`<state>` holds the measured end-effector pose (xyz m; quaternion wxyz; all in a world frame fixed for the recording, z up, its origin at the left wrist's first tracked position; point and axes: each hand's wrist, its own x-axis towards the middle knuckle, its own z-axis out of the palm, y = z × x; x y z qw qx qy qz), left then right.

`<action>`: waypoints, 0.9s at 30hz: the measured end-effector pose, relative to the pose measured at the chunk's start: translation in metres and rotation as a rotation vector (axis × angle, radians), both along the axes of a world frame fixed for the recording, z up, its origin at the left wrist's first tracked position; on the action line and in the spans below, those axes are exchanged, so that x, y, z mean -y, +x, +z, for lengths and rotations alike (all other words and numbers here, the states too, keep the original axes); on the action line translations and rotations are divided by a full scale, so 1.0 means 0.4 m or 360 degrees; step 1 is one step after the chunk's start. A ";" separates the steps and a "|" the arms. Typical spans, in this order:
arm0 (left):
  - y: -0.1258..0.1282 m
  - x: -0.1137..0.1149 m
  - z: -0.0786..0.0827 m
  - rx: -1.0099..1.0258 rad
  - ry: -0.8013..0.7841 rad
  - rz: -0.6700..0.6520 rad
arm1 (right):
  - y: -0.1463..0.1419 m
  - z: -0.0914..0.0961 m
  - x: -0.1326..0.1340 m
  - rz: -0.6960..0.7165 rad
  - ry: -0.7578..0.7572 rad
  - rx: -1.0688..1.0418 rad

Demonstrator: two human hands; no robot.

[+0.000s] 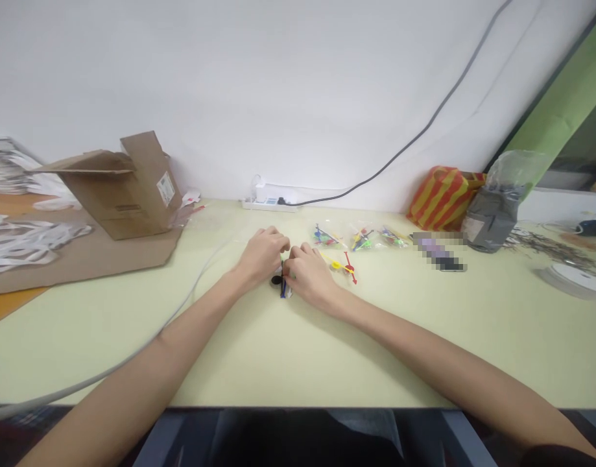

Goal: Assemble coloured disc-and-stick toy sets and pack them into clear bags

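My left hand (261, 254) and my right hand (307, 275) meet at the middle of the pale green table (229, 363). Their fingers pinch a small plastic assembly (281, 286) from both sides, and the hands hide most of it. A black disc and a blue stem show below my fingers. Just right of my right hand lie loose yellow and red plastic pieces (340, 264). Beyond them stand several small clear bags of colourful plastic parts (362, 238).
A blurred object (438, 251) lies right of the bags, near a grey bag (492, 220) and a striped red-yellow bag (441, 198). Back left stands an open cardboard box (125, 188) on a cardboard sheet. A power strip (268, 200) and grey cable (156, 331) lie on the table.
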<state>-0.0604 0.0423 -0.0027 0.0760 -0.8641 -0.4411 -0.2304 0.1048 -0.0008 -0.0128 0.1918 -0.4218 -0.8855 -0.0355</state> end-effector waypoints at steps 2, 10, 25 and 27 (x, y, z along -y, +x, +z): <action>0.001 0.000 0.000 0.0016 -0.0017 0.0006 | -0.001 0.005 -0.007 -0.0003 -0.0062 -0.0015; -0.001 0.000 0.006 0.0012 0.0036 0.0032 | 0.006 0.022 -0.036 0.0063 -0.0223 -0.0135; 0.013 0.014 0.008 0.0113 -0.0076 -0.0078 | 0.146 0.099 -0.004 0.0242 -0.0159 -0.0731; 0.020 0.022 0.013 0.0106 -0.0148 -0.0203 | 0.178 0.084 0.005 0.0105 -0.0031 -0.0842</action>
